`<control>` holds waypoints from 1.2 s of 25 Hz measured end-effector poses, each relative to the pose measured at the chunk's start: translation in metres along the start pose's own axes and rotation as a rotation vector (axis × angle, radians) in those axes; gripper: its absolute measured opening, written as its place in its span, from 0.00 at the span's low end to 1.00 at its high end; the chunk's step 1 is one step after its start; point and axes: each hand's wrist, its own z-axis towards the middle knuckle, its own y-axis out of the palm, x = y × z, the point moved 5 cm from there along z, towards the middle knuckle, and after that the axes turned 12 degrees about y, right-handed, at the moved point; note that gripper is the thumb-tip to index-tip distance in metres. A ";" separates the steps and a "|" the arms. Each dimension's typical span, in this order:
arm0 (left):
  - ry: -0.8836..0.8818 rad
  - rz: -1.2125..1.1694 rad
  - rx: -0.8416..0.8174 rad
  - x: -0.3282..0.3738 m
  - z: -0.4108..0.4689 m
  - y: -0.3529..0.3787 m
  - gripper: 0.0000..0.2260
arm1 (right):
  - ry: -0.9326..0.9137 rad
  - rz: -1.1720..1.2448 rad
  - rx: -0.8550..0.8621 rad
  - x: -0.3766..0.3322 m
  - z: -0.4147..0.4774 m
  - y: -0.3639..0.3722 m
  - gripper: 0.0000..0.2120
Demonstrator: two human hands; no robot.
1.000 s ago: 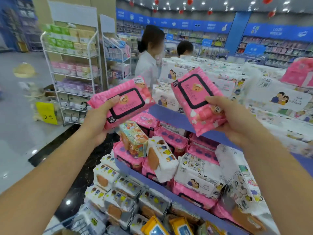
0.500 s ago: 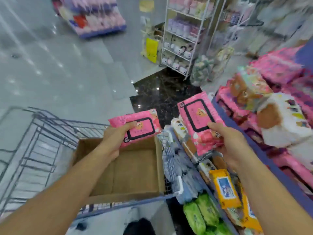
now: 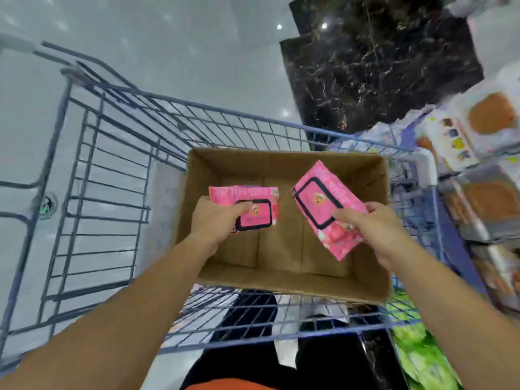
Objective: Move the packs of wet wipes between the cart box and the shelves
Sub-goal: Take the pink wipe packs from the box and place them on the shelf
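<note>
An open brown cardboard box (image 3: 284, 285) sits in a blue wire cart (image 3: 112, 170), and nothing lies on its bottom. My left hand (image 3: 213, 220) grips a pink wet wipes pack (image 3: 253, 205) with a black-framed lid, held over the box's left half. My right hand (image 3: 374, 229) grips a second pink wet wipes pack (image 3: 323, 204), tilted, over the box's right half. Both packs hang inside the box opening, apart from each other.
Shelves (image 3: 484, 170) along the right hold white and orange wipes packs, with green packs (image 3: 416, 350) lower down. A black marble floor patch (image 3: 380, 66) lies beyond the cart. Pale floor tiles (image 3: 140, 38) spread to the left. My legs show below the cart.
I turned from the shelf display down to the cart. Both hands carried their pink packs left and down, from beside the shelves to over the open box.
</note>
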 end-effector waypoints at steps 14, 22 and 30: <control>-0.214 -0.054 -0.034 -0.102 0.151 0.040 0.19 | 0.089 0.071 0.046 0.034 0.236 0.055 0.40; -0.493 -0.605 0.312 -0.131 0.132 0.077 0.23 | 0.020 0.051 0.269 0.044 0.223 0.074 0.20; -0.513 -0.398 0.267 -0.121 0.155 0.082 0.20 | -0.072 -0.242 0.287 0.037 0.234 0.113 0.18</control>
